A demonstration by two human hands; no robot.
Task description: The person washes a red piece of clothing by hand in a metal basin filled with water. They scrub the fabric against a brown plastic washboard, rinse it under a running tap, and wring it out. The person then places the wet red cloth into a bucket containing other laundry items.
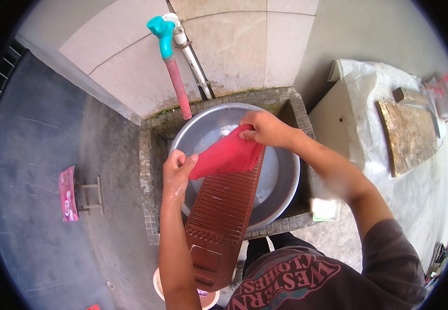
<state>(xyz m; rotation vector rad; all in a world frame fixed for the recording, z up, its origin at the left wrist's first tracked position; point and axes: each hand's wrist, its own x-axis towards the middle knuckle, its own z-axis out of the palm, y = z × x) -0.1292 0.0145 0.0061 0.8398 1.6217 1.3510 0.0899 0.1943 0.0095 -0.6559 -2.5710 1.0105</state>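
A red cloth [227, 155] is stretched between my two hands above a metal basin. My left hand [179, 170] pinches its lower left corner between thumb and fingers. At the upper right end, my right hand [260, 128] grips the cloth's edge. Beneath it, a brown ribbed washboard [224, 201] leans out of the basin [291, 186] towards my body, its top end hidden by the cloth. Cloudy water and some whitish material [227, 131] show in the basin.
The basin sits in a concrete sink [146, 186]. A teal tap [165, 35] with a red hose [177, 85] hangs over its back left. A small dish [326, 209] rests by the right front corner. A stool [68, 193] stands left; a wooden board [408, 135] lies right.
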